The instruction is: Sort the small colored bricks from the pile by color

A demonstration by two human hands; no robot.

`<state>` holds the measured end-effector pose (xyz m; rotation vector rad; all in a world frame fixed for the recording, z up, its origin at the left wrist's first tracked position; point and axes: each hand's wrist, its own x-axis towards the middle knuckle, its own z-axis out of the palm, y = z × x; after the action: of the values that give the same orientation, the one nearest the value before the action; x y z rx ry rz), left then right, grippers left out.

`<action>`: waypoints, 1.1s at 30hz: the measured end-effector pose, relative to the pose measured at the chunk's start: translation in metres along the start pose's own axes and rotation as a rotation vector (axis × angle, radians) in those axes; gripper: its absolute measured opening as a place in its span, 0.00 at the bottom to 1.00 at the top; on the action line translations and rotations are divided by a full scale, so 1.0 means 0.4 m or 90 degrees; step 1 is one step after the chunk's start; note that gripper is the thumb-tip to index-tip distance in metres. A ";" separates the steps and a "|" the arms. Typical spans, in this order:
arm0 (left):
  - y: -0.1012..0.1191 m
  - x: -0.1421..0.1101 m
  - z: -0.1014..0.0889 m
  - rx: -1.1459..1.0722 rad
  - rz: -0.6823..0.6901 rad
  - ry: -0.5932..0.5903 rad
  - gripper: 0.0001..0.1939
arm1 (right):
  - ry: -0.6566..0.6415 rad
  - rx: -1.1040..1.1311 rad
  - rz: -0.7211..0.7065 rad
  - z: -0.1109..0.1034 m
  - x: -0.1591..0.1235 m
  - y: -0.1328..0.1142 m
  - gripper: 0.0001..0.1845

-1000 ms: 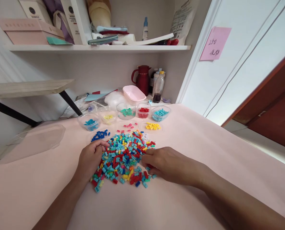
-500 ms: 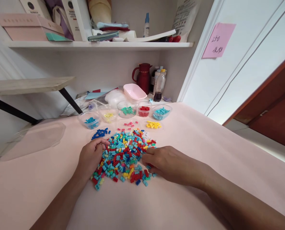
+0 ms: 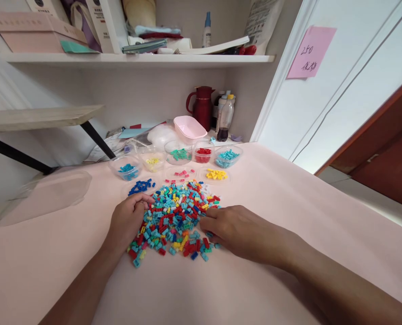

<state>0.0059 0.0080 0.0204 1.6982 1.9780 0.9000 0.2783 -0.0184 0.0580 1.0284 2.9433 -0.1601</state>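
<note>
A mixed heap of small toy building bricks in red, light blue, yellow, green and dark blue lies on the pink tabletop. My left hand rests at the heap's left edge, fingers curled and fingertips touching the bricks. Whether it pinches a brick cannot be seen. At the right edge, my right hand is closed, its bent fingers down among the bricks, and what they hold is hidden. Dark blue bricks lie on a clear lid just beyond my left hand. Pink bricks and yellow bricks sit on clear lids behind the heap.
Clear tubs hold blue bricks, pale yellow bricks, green bricks, red bricks and light blue bricks. Behind them stand a pink basin, a dark red jug and bottles. A clear sheet lies at left.
The view has shifted very slightly. Both hands stay at the same places by the heap, with no clear change in the bricks.
</note>
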 end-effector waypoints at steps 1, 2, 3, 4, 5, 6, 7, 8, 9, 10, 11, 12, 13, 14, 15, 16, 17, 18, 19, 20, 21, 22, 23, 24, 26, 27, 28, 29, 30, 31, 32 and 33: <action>-0.002 0.001 0.000 0.001 0.004 -0.001 0.18 | 0.002 -0.002 -0.001 0.000 0.000 0.000 0.04; -0.004 0.001 0.000 0.002 0.006 -0.003 0.18 | 0.003 -0.004 -0.002 0.001 -0.001 -0.001 0.04; -0.005 0.001 0.000 0.004 0.009 -0.003 0.19 | 0.004 -0.005 -0.003 0.001 -0.001 -0.001 0.04; -0.006 0.002 0.000 0.005 0.010 -0.003 0.19 | 0.003 -0.007 -0.004 0.001 -0.002 -0.001 0.04; -0.007 0.002 0.000 0.008 0.012 -0.004 0.19 | 0.004 -0.009 -0.004 0.001 -0.003 -0.001 0.04; -0.007 0.001 0.000 0.010 0.012 -0.005 0.19 | 0.005 -0.011 -0.004 0.001 -0.003 -0.001 0.04; -0.007 0.001 0.000 0.011 0.012 -0.004 0.19 | 0.006 -0.013 -0.005 0.001 -0.003 -0.002 0.04; -0.006 0.001 0.000 0.012 0.012 -0.003 0.19 | 0.006 -0.014 -0.006 0.001 -0.004 -0.002 0.04; -0.006 0.001 0.001 0.013 0.013 -0.002 0.19 | 0.007 -0.015 -0.006 0.001 -0.004 -0.002 0.05; -0.006 0.001 0.001 0.014 0.013 0.000 0.19 | 0.006 -0.016 -0.008 0.001 -0.004 -0.002 0.05; -0.005 0.001 0.001 0.015 0.015 0.001 0.19 | 0.004 -0.018 -0.009 0.002 -0.005 -0.003 0.05; -0.005 0.001 0.002 0.015 0.018 0.001 0.19 | 0.003 -0.021 -0.009 0.002 -0.005 -0.003 0.05; -0.005 0.001 0.002 0.015 0.020 0.001 0.19 | 0.002 -0.023 -0.010 0.003 -0.005 -0.003 0.05; -0.005 0.001 0.003 0.015 0.020 0.002 0.19 | 0.001 -0.025 -0.009 0.003 -0.006 -0.004 0.05; -0.005 0.001 0.003 0.015 0.019 0.002 0.19 | 0.000 -0.027 -0.009 0.004 -0.006 -0.004 0.05; -0.004 0.001 0.003 0.014 0.016 0.001 0.19 | 0.000 -0.027 -0.010 0.004 -0.006 -0.004 0.05; -0.004 0.001 0.003 0.014 0.013 0.001 0.19 | 0.001 -0.027 -0.011 0.005 -0.006 -0.004 0.05; -0.003 0.001 0.003 0.014 0.009 0.000 0.19 | 0.001 -0.026 -0.013 0.005 -0.006 -0.004 0.05; -0.003 0.000 0.003 0.012 0.007 0.000 0.19 | 0.001 -0.026 -0.015 0.005 -0.006 -0.004 0.05; -0.003 0.000 0.002 0.010 0.007 0.000 0.19 | 0.002 -0.026 -0.016 0.005 -0.006 -0.003 0.05; -0.003 -0.001 0.002 0.009 0.006 0.001 0.19 | 0.002 -0.026 -0.016 0.005 -0.006 -0.003 0.05; -0.002 -0.001 0.002 0.007 0.007 0.002 0.19 | 0.001 -0.026 -0.015 0.004 -0.006 -0.004 0.05; -0.002 -0.001 0.002 0.006 0.007 0.003 0.19 | 0.000 -0.026 -0.014 0.003 -0.006 -0.004 0.06; -0.002 -0.001 0.002 0.005 0.007 0.003 0.19 | -0.002 -0.026 -0.012 0.002 -0.006 -0.004 0.06; -0.001 -0.001 0.003 0.007 0.008 0.001 0.19 | -0.004 -0.025 -0.010 0.000 -0.006 -0.005 0.06; -0.001 -0.001 0.003 0.007 0.009 0.000 0.19 | -0.006 -0.025 -0.010 0.000 -0.005 -0.006 0.06; 0.000 0.000 0.004 0.007 0.009 -0.001 0.19 | -0.008 -0.025 -0.009 -0.001 -0.005 -0.006 0.06; 0.000 0.000 0.004 0.007 0.009 -0.001 0.19 | -0.010 -0.024 -0.009 -0.001 -0.005 -0.006 0.06; 0.000 0.000 0.004 0.007 0.010 -0.001 0.18 | -0.011 -0.024 -0.009 -0.001 -0.004 -0.006 0.06; -0.001 0.000 0.005 0.005 0.009 -0.001 0.18 | -0.011 -0.024 -0.009 0.000 -0.004 -0.006 0.06; -0.001 0.000 0.005 0.005 0.008 -0.002 0.18 | -0.009 -0.024 -0.009 0.000 -0.004 -0.006 0.06; -0.002 0.000 0.005 0.005 0.007 -0.003 0.18 | -0.006 -0.024 -0.009 0.000 -0.004 -0.006 0.06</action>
<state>0.0066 0.0085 0.0186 1.7156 1.9740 0.8930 0.2781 -0.0213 0.0583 0.9987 2.9333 -0.1086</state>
